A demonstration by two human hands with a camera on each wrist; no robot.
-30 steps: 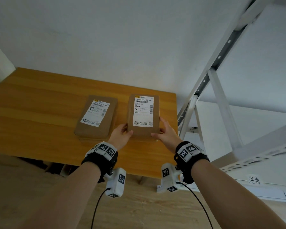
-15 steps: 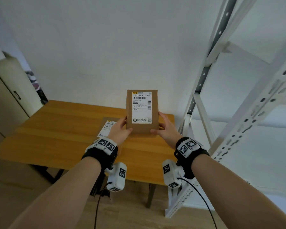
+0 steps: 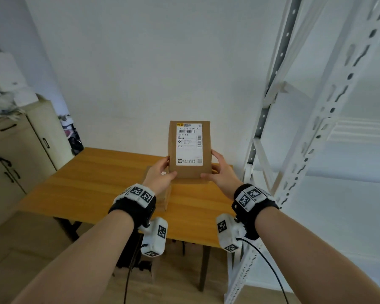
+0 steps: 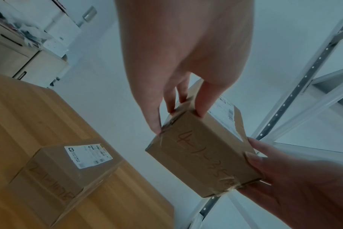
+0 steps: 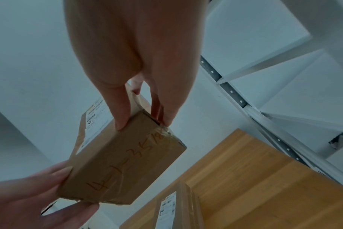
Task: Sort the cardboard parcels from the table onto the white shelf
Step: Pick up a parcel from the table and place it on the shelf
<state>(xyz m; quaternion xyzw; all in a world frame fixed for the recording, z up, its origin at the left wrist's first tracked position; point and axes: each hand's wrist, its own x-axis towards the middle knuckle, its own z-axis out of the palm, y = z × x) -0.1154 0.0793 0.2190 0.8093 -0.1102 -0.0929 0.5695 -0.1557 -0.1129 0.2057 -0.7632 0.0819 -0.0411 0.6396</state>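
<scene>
A brown cardboard parcel (image 3: 189, 148) with a white shipping label is held upright in the air above the wooden table (image 3: 86, 189). My left hand (image 3: 160, 173) grips its lower left edge and my right hand (image 3: 219, 171) grips its lower right edge. In the left wrist view the left hand's fingers (image 4: 203, 106) curl over one end of the parcel (image 4: 202, 155), which has handwriting on its taped side. In the right wrist view the right hand's fingers (image 5: 119, 114) do the same on the parcel (image 5: 123, 162). A second labelled parcel (image 4: 68, 170) lies flat on the table. The white shelf (image 3: 312, 132) stands at the right.
The shelf's perforated metal uprights (image 3: 272, 84) rise close beside the table's right end. A beige cabinet (image 3: 13, 154) with clutter on top stands at the left. A white wall is behind the table, and wooden floor shows below.
Both hands have lifted the parcel off the table and raised it upright in the air. The other parcel has stayed flat on the table.
</scene>
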